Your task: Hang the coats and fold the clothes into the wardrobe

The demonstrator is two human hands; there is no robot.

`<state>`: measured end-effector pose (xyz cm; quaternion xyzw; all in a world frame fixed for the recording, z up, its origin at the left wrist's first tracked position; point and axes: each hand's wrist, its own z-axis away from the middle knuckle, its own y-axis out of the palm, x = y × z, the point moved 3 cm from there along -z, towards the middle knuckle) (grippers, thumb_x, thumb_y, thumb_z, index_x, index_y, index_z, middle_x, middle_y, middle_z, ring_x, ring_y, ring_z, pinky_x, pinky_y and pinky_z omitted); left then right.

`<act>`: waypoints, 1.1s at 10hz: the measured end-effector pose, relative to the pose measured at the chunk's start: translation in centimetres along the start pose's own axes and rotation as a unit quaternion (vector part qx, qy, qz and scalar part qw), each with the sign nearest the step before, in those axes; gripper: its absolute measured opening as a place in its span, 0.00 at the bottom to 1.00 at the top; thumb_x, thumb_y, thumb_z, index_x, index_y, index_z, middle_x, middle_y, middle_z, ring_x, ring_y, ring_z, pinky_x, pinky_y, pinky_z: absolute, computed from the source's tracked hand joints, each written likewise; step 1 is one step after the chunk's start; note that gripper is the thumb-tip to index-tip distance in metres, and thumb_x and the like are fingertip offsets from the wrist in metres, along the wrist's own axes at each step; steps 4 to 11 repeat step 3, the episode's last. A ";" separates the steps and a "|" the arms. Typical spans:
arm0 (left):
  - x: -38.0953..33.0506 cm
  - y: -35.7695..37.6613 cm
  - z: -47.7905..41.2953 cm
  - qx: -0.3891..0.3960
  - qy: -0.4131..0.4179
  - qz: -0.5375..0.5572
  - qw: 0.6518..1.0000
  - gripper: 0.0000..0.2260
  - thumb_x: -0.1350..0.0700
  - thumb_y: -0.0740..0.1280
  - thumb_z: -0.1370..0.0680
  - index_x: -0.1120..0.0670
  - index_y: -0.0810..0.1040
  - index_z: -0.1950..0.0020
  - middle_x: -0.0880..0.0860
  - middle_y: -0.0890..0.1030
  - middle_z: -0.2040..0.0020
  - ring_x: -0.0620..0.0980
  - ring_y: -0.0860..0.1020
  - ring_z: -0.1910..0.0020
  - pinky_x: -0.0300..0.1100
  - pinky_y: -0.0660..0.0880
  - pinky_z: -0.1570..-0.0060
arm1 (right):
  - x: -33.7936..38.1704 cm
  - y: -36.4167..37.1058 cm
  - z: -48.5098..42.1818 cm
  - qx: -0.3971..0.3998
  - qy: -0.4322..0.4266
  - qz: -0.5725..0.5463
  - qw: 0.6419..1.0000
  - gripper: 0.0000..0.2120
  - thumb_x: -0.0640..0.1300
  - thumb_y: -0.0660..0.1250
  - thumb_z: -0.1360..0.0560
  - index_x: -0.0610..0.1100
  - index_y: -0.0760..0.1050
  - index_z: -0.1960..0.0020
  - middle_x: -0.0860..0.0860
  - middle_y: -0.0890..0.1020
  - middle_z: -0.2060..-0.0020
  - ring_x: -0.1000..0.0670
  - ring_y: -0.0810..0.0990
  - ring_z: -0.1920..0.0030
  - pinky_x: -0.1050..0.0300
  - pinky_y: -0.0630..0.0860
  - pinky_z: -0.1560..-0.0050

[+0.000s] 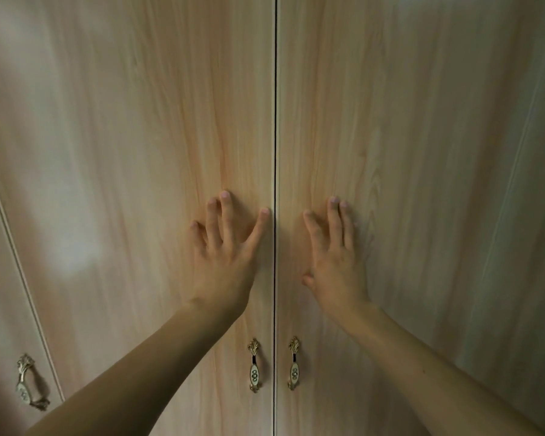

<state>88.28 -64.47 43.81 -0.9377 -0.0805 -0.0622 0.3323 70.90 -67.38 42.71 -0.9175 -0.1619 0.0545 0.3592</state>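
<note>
Filling the view: wardrobe, wood-grain laminate, both middle doors shut and meeting at the centre seam.

- Left door and right door: flat, stiff panels with a smooth face. Likely light to swing, but the bare face looks too slippery to pull on.
- Door handles: one just left of the seam, one just right of it, both below the hands. Small ornate metal bows with oval inlay; judged the proper place to take hold, fingers hooked behind the bow.
- Left grip: just left of the seam, fingers spread wide and straight, flat against the door, holding nothing.
- Right grip: just right of the seam, likewise flat, wide and empty.
- Third door: far left of the seam, with its own handle.
- Coats and clothes: not in view.
</note>
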 end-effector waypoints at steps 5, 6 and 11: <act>1.4 -3.8 0.8 0.142 0.029 0.037 0.989 0.54 0.47 0.79 0.33 0.43 0.42 0.21 0.60 0.39 0.21 0.65 0.43 0.22 0.60 0.59 0.27 | -1.4 -6.1 0.4 0.085 -0.024 -0.096 0.991 0.43 0.58 0.67 0.24 0.48 0.46 0.21 0.46 0.46 0.21 0.44 0.49 0.21 0.42 0.60 0.26; 1.4 -3.8 0.8 0.142 0.029 0.037 0.989 0.54 0.47 0.79 0.33 0.43 0.42 0.21 0.60 0.39 0.21 0.65 0.43 0.22 0.60 0.59 0.27 | -1.4 -6.1 0.4 0.085 -0.024 -0.096 0.991 0.43 0.58 0.67 0.24 0.48 0.46 0.21 0.46 0.46 0.21 0.44 0.49 0.21 0.42 0.60 0.26; 1.4 -3.8 0.8 0.142 0.029 0.037 0.989 0.54 0.47 0.79 0.33 0.43 0.42 0.21 0.60 0.39 0.21 0.65 0.43 0.22 0.60 0.59 0.27 | -1.4 -6.1 0.4 0.085 -0.024 -0.096 0.991 0.43 0.58 0.67 0.24 0.48 0.46 0.21 0.46 0.46 0.21 0.44 0.49 0.21 0.42 0.60 0.26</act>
